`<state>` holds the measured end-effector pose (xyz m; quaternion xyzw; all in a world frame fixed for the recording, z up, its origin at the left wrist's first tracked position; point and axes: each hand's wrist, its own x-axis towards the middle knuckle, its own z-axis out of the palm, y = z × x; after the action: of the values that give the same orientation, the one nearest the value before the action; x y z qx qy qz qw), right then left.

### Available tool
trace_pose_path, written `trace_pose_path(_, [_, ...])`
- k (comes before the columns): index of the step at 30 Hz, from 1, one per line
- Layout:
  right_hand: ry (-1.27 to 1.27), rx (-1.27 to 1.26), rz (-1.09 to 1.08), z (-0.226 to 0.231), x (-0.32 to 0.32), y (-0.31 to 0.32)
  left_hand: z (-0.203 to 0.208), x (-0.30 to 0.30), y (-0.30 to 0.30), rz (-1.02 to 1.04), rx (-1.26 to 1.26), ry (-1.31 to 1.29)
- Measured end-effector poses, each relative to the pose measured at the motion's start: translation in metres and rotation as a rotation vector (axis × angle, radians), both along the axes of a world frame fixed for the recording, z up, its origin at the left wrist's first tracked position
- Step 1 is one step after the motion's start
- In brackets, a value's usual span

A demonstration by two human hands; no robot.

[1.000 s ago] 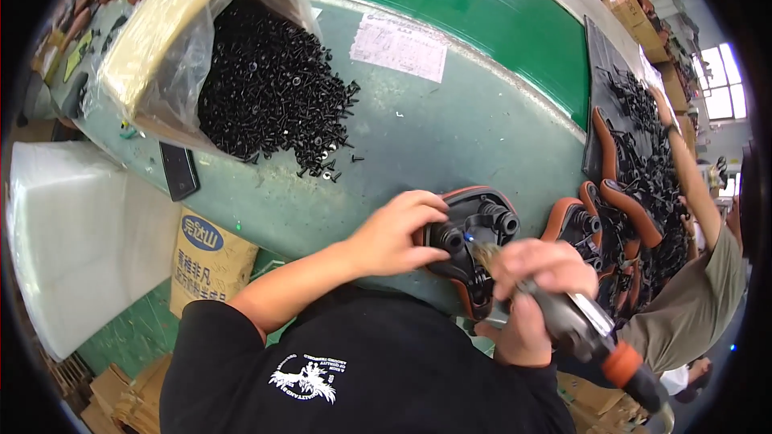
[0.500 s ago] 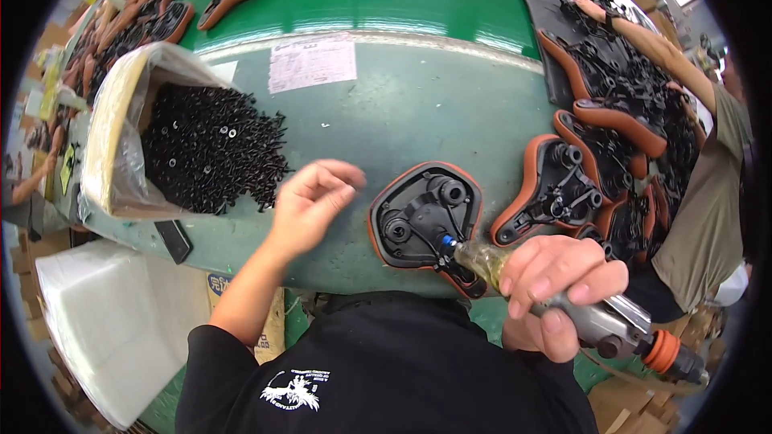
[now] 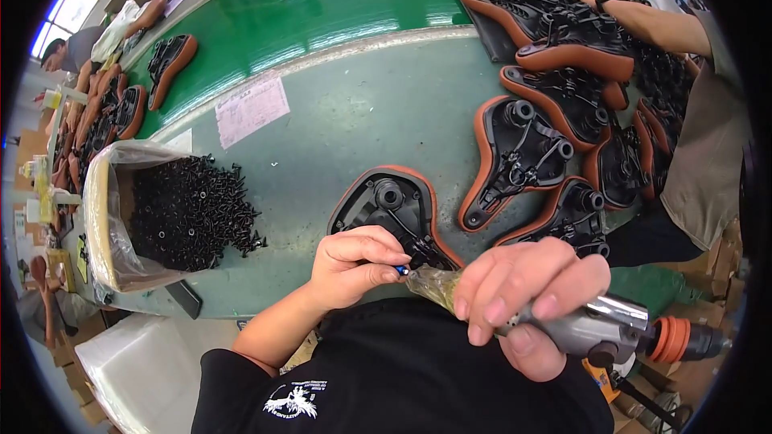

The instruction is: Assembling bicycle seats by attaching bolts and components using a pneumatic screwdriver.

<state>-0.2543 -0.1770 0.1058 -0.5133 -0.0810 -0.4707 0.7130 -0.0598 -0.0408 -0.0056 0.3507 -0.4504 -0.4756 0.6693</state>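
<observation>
Gripping one driver point(image 3: 575, 329) with right hand point(image 3: 527, 297). Pinching at its one blue tip point(image 3: 400, 270) with left hand point(image 3: 354, 267), near one upturned saddle point(image 3: 412, 213).

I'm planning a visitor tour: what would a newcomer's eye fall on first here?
Probably the grey power tool with orange rings, lower right, gripped by the right hand, its tip at the pinched left hand. Next, likely the heap of black screws in and before the open box at left, and the upturned brown-edged saddles crowding the right.
</observation>
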Motion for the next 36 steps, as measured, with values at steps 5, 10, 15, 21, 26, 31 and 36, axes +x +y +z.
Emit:
trace_pose_path(5, [0.005, 0.017, -0.051, -0.002, -0.001, 0.001, 0.004, -0.004, -0.004, 0.065, 0.026, -0.023])
trace_pose_path(10, [0.012, -0.136, 0.023, -0.004, 0.004, -0.016, 0.010, -0.008, 0.000, 0.097, 0.072, -0.086])
trace_pose_path(15, [-0.005, -0.359, 0.141, 0.001, 0.008, -0.026, 0.022, 0.011, -0.009, -0.066, 0.153, -0.045])
trace_pose_path(21, [0.198, -0.347, -0.072, 0.003, 0.017, -0.027, 0.012, 0.075, -0.045, 0.298, 0.086, -1.116])
trace_pose_path(26, [0.252, -0.225, -0.068, -0.016, 0.043, -0.029, -0.012, 0.086, -0.067, 0.008, 0.078, -1.018])
trace_pose_path(31, [0.346, -0.270, -0.070, -0.025, 0.061, -0.029, -0.048, 0.084, -0.073, 0.032, -0.092, -0.747])
trace_pose_path(36, [0.484, -0.469, -0.008, -0.033, 0.076, -0.034, -0.058, 0.081, -0.069, 0.084, -0.070, -0.693])
